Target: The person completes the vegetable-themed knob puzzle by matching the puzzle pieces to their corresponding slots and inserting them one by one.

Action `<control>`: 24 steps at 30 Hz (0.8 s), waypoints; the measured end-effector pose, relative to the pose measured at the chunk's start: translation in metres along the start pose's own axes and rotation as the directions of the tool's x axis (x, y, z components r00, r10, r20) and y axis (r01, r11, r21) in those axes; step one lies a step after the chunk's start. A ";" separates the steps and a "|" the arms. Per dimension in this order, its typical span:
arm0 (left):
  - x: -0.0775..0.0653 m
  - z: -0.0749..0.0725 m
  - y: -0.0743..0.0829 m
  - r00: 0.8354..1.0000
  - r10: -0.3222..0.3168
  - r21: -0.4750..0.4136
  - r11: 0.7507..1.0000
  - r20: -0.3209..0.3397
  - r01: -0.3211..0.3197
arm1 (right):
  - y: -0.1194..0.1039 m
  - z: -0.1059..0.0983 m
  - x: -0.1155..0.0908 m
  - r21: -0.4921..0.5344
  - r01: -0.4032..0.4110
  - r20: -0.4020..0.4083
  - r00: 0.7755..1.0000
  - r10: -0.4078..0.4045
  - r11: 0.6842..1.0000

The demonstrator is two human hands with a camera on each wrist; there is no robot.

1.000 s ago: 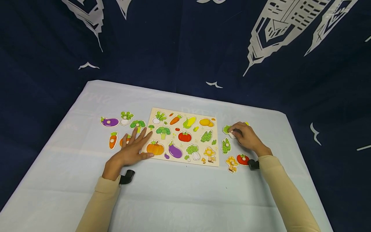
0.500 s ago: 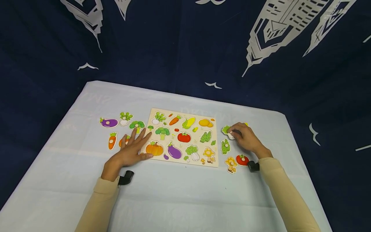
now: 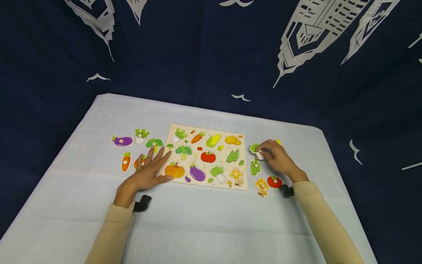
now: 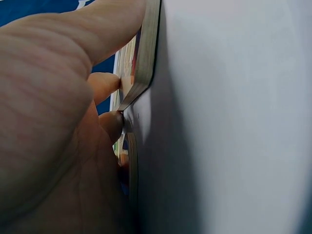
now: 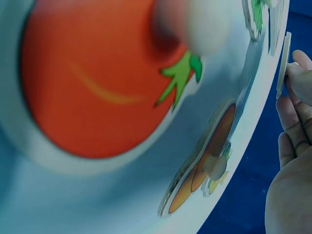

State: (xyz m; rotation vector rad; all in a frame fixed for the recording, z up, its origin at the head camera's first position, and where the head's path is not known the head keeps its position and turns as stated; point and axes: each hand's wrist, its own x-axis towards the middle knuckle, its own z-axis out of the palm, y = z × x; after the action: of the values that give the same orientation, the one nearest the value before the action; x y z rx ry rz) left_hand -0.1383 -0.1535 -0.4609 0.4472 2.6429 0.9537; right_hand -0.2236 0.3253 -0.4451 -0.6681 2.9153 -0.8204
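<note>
My left hand [image 3: 146, 178] lies with fingers spread across the left edge of a wooden vegetable puzzle board [image 3: 221, 156]. In the left wrist view, its thumb [image 4: 112, 29] touches the top of the board's edge. Beneath its fingers, a pumpkin piece [image 3: 136, 164] is partly hidden. Right of the board, my right hand [image 3: 277, 157] pinches a bok choy puzzle piece [image 3: 254, 148] between thumb and fingers. The right wrist view shows that piece [image 5: 283, 68] edge-on, raised off the table. Near this hand lie an asparagus piece [image 3: 255, 167], a mushroom piece [image 3: 262, 187] and a tomato piece [image 3: 274, 182].
Eggplant [image 3: 122, 141], radish [image 3: 141, 136], broccoli [image 3: 154, 144] and carrot [image 3: 126, 161] pieces lie left of the board. A yellow piece [image 3: 278, 142] shows partly behind the right hand. The white-covered table [image 3: 211, 227] meets a dark blue curtain [image 3: 184, 55].
My right hand has shifted slightly left with the bok choy piece, toward the board. My left hand stays on the board's edge. The head view has drifted a little.
</note>
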 end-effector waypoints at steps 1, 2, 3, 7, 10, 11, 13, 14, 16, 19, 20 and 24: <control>0.000 0.000 -0.001 1.000 -0.002 0.002 1.000 0.001 0.002 | -0.001 0.000 0.000 0.000 0.001 0.000 1.000 -0.001 1.000; 0.000 0.001 -0.001 1.000 -0.002 0.003 1.000 0.003 0.002 | -0.002 0.001 0.000 0.000 0.006 0.001 1.000 -0.006 1.000; 0.001 0.001 -0.002 1.000 -0.003 0.005 1.000 0.004 0.003 | -0.003 0.001 0.000 -0.001 0.009 0.001 1.000 -0.009 1.000; 0.001 0.002 -0.003 1.000 -0.007 0.013 1.000 0.005 0.007 | -0.007 0.002 0.000 -0.005 0.029 -0.011 1.000 -0.029 1.000; 0.001 0.001 -0.004 1.000 -0.005 0.007 1.000 0.004 0.005 | -0.009 0.003 0.000 -0.006 0.046 -0.020 0.999 -0.046 0.999; 0.001 0.001 -0.003 1.000 -0.006 0.006 1.000 0.004 0.005 | -0.010 0.003 0.000 -0.006 0.050 -0.020 0.999 -0.050 0.999; 0.001 0.001 -0.003 1.000 -0.006 0.004 1.000 0.003 0.006 | -0.011 0.003 0.000 -0.004 0.057 -0.017 0.998 -0.057 0.998; 0.001 0.001 -0.003 1.000 -0.006 0.004 1.000 0.002 0.006 | -0.011 0.004 0.001 -0.001 0.059 -0.015 0.998 -0.059 0.998; 0.000 0.000 -0.002 1.000 -0.005 0.007 1.000 0.002 0.005 | -0.012 0.004 0.001 0.002 0.056 -0.009 0.998 -0.056 0.998; -0.001 0.000 -0.001 1.000 -0.006 0.010 1.000 0.003 0.006 | -0.014 0.005 0.000 0.006 0.055 0.000 0.999 -0.055 0.998; -0.001 0.000 0.000 1.000 -0.004 0.010 1.000 0.002 0.004 | -0.015 0.005 0.000 0.007 0.054 0.003 0.999 -0.054 0.998; -0.001 0.001 -0.001 1.000 0.002 0.005 1.000 -0.005 -0.002 | -0.018 0.006 -0.001 0.010 0.057 0.010 0.998 -0.057 0.998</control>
State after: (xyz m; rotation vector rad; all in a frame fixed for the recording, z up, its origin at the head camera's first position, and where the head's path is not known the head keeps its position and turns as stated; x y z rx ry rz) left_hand -0.1376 -0.1539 -0.4619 0.4501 2.6502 0.9496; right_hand -0.2143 0.3089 -0.4414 -0.7560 2.8935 -0.8338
